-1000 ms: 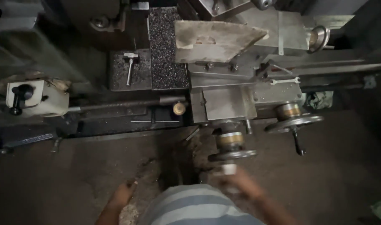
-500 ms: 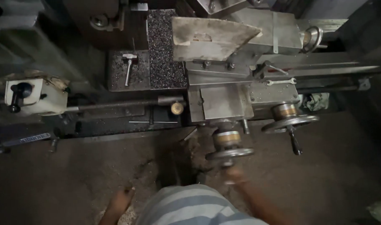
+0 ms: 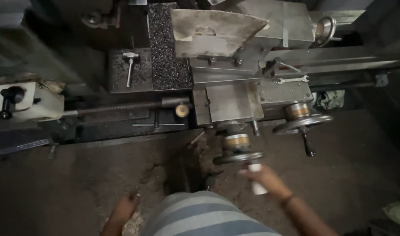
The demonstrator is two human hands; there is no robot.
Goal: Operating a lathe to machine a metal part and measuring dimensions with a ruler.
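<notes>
I look down on a grey metal lathe carriage (image 3: 235, 102). My right hand (image 3: 266, 177) is closed around the white handle (image 3: 258, 187) of the near handwheel (image 3: 238, 156), which has a brass-coloured collar. Down at my side, over the dirt floor, what looks like my left hand (image 3: 123, 209) hangs holding nothing that I can see; its fingers are not clear. My striped shirt (image 3: 204, 218) fills the bottom of the view.
A second handwheel (image 3: 302, 123) with a black handle sits to the right. A spanner (image 3: 292, 80) lies on the carriage. A T-handled key (image 3: 130, 65) rests among metal chips. The lead screw (image 3: 117, 108) runs left to a cream switch box (image 3: 29, 101).
My right hand was blurred in motion at the near handwheel and has come up slightly onto the white handle. The view has shifted a little; the left side has barely moved.
</notes>
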